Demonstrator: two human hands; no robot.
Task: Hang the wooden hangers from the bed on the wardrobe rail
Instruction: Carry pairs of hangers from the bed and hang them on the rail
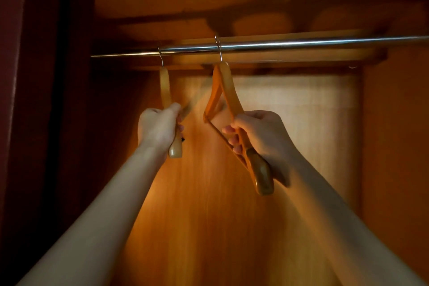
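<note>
Both hooks sit over the rail [301,43]: left hand [157,126] grips one hanger [165,86], right hand [257,133] another hanger [228,90]. Next, probably, both let go.

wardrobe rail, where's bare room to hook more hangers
The rail is bare from the right hanger rightward to the picture's edge. A shorter bare stretch lies between the two hangers. Crowded: the left end, by the left hanger, and below, where the left hand and right hand grip them.
</note>
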